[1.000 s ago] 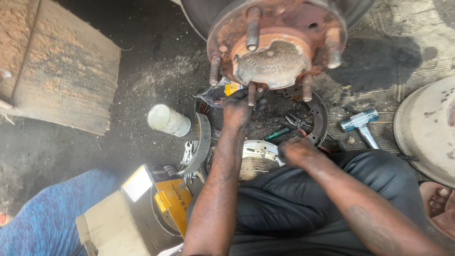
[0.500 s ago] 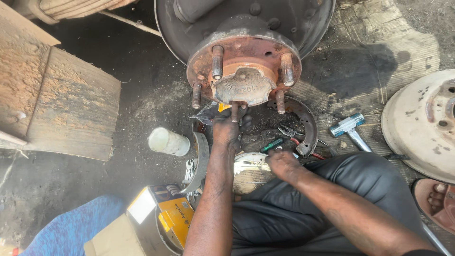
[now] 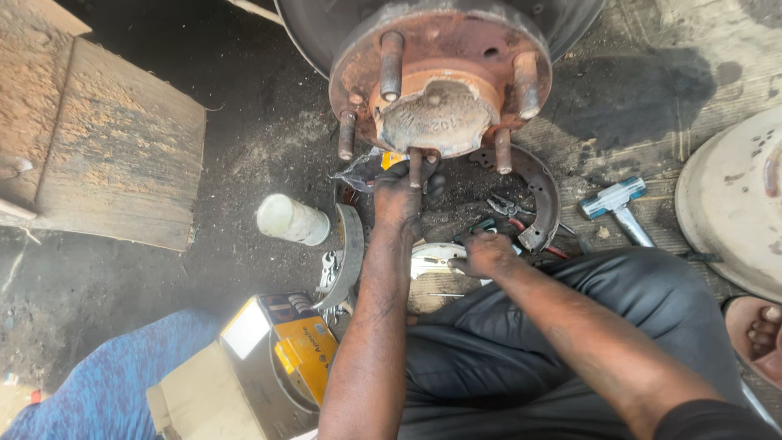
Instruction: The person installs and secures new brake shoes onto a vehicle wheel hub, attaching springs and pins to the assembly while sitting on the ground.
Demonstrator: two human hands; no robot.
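Observation:
A rusty wheel hub (image 3: pixel 440 90) with several studs hangs at the top centre. Just under it, my left hand (image 3: pixel 401 194) is closed around a crumpled clear plastic packet (image 3: pixel 362 169) with something yellow in it, its fingers touching a lower stud. My right hand (image 3: pixel 485 254) lies lower, its fingers curled over the edge of a white round disc (image 3: pixel 428 259) on the ground. A green-handled tool (image 3: pixel 485 224) lies just beyond its knuckles. Whether that hand grips anything is unclear.
Curved brake shoes lie left (image 3: pixel 352 248) and right (image 3: pixel 544 195) of my hands, with pliers (image 3: pixel 509 208) between. Also around are a hammer (image 3: pixel 617 204), a white plastic bottle (image 3: pixel 291 218), a yellow box (image 3: pixel 303 352), a brake drum (image 3: pixel 729 208), a wooden board (image 3: pixel 114 147) and someone's bare foot (image 3: pixel 762 330).
My left hand stays under the hub with the packet. My right hand has shifted a little left, onto the edge of the white disc. The view has tilted slightly.

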